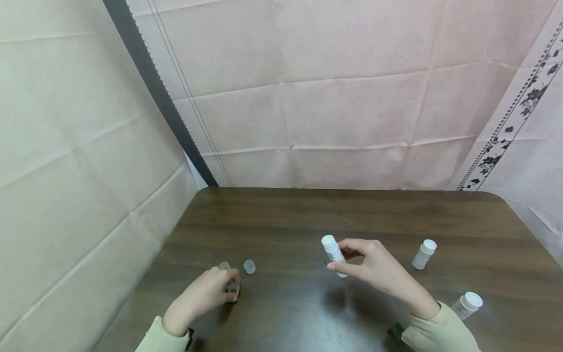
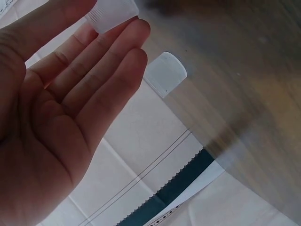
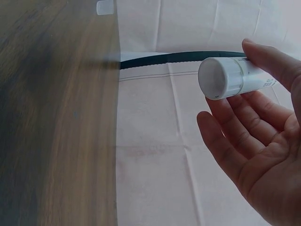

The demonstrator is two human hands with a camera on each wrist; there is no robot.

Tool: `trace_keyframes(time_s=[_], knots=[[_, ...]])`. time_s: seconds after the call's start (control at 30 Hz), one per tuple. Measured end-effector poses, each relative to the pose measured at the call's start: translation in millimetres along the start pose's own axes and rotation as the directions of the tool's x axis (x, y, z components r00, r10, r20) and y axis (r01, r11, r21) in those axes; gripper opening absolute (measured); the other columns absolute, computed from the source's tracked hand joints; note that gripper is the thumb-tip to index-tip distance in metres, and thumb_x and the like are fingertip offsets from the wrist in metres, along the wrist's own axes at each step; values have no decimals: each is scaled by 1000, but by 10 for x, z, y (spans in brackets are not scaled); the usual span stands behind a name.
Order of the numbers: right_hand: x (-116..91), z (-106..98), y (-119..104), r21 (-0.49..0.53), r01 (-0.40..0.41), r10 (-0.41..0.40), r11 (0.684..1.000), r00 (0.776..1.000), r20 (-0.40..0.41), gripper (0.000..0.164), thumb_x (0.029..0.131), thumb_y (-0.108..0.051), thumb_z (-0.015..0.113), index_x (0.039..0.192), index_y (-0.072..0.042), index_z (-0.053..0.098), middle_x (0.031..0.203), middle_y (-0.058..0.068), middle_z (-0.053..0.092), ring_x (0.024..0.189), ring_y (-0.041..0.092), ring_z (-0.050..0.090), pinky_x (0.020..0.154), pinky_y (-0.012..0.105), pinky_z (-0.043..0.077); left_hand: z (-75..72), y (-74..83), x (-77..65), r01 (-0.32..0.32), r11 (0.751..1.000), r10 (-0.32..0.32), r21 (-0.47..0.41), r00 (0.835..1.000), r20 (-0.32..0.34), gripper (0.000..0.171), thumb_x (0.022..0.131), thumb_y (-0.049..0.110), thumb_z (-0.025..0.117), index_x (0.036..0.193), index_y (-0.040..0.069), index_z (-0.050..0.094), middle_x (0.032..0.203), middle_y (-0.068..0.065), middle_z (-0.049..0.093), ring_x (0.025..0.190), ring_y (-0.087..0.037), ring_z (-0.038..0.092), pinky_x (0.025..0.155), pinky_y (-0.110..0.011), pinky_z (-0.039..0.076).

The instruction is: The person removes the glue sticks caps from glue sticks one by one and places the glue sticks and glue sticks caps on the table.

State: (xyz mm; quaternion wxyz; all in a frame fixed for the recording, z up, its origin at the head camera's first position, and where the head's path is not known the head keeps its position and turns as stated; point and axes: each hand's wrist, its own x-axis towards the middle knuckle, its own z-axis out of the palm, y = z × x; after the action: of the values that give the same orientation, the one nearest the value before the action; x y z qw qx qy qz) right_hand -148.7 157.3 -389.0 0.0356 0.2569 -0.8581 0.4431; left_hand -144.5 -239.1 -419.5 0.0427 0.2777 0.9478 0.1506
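Observation:
My left hand (image 1: 204,295) is at the table's left side, pinching a small translucent plastic cup (image 1: 234,290) between thumb and fingers. In the left wrist view the cup (image 2: 115,14) shows fine ribs on its side and is partly cut off by the frame. A second translucent cup (image 1: 249,266) stands just beyond the fingers, and a third (image 1: 224,265) is partly hidden behind the hand. Over the middle of the table my right hand (image 1: 371,266) grips a small white bottle (image 1: 333,248) by its side, tilted, with its white cap (image 3: 218,79) on and its printed label partly covered.
Two more white capped bottles stand on the right: one farther back (image 1: 424,254), another (image 1: 467,305) beside the right sleeve, partly hidden by it. The dark wooden table (image 1: 281,210) ends at pale cloth hangings (image 1: 352,112) behind and to the left.

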Motion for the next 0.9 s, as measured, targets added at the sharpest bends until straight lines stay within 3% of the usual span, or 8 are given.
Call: trace_keyframes(time_s=[0.2,0.5,0.77,0.9], knots=[[9,12,-8,4,6,-6,1000,1000,-2,30,85,-41,81,105,-21,74,90,-20,70,88,5,66,82,32,55,0,10,-8,8,1000,-8,8,1000,1,26,75,12,87,84,14,62,72,9,54,64,-3,48,58,-28,44],[-21,9,1,3,-11,11,1000,1000,-27,27,86,-41,80,105,-23,73,92,-18,70,90,6,67,82,31,55,17,16,-43,21,1000,-21,9,1000,-2,33,75,8,86,78,16,53,68,8,49,61,-5,44,56,-27,38],[-83,-3,71,-1,-70,70,998,992,-103,26,84,-37,82,105,-25,73,92,-18,71,92,7,69,80,34,57,58,12,-78,33,999,-33,19,999,-28,31,75,8,86,80,15,56,69,7,51,61,-6,45,55,-28,39],[-125,-15,107,-2,-99,97,995,982,-161,25,84,-31,83,103,-20,72,91,-12,71,89,8,71,79,36,58,63,8,-87,32,999,-31,27,999,-39,31,74,8,87,81,14,58,71,7,54,62,-6,48,55,-28,41]])
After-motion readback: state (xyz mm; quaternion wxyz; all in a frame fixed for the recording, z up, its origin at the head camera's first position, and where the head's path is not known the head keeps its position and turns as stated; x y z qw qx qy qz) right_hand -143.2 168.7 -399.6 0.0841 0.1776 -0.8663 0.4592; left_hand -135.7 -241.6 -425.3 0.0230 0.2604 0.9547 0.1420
